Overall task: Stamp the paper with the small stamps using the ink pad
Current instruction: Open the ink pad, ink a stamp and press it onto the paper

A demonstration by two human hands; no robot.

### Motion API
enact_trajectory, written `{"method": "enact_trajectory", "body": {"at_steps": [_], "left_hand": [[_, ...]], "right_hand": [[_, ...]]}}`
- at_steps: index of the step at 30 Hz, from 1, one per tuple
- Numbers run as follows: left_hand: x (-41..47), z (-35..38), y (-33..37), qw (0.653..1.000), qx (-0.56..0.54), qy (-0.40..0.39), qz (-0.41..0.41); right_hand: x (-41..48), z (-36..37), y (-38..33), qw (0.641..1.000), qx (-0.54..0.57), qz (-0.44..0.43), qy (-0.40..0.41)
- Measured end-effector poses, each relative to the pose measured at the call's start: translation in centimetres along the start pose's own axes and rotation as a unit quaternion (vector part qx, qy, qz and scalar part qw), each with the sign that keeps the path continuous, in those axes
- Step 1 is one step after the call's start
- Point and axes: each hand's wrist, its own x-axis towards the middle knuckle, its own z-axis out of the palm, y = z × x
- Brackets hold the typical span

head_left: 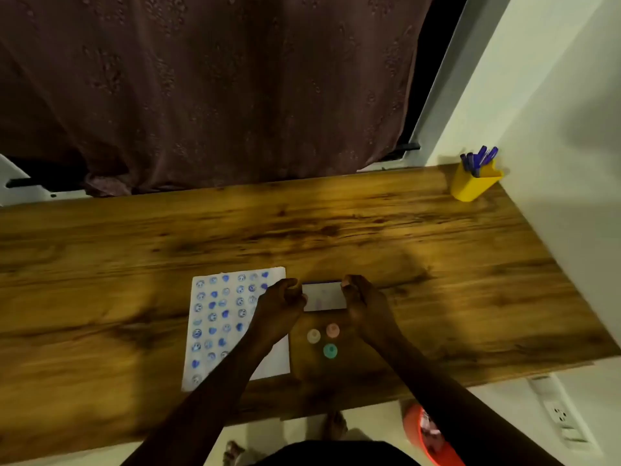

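A white sheet of paper lies on the wooden table, covered with several blue stamp marks of hearts and faces. To its right sits the ink pad, a small rectangular case with a pale lid and a blue edge at the back. My left hand grips the pad's left end and my right hand grips its right end. Three small round stamps stand just in front of the pad: a cream one, a pink one and a teal one. My left forearm hides part of the paper.
A yellow cup holding several blue pens stands at the table's far right corner by the white wall. A brown curtain hangs behind the table. Below the near edge are a power strip and an orange object on the floor.
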Motion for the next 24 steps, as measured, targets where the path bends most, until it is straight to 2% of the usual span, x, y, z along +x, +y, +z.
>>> {"method": "enact_trajectory", "body": {"at_steps": [6,11,18,24], "left_hand": [[0.0,0.7,0.4,0.998,-0.051,-0.012,-0.020],[-0.2,1.0,0.4,0.998,-0.059,0.001,-0.022],[-0.6,-1.1,-0.1,0.995,-0.081,0.053,0.010],[-2.3,-6.3,-0.9,0.986,-0.099,0.129,0.043]], "right_hand": [[-0.1,0.7,0.5,0.998,0.017,0.049,-0.027],[0.0,1.0,0.3,0.997,0.039,0.060,-0.012],[-0.4,1.4,-2.0,0.999,0.035,0.018,-0.002],[-0.9,3.7,-6.7,0.999,0.042,-0.032,-0.005]]}}
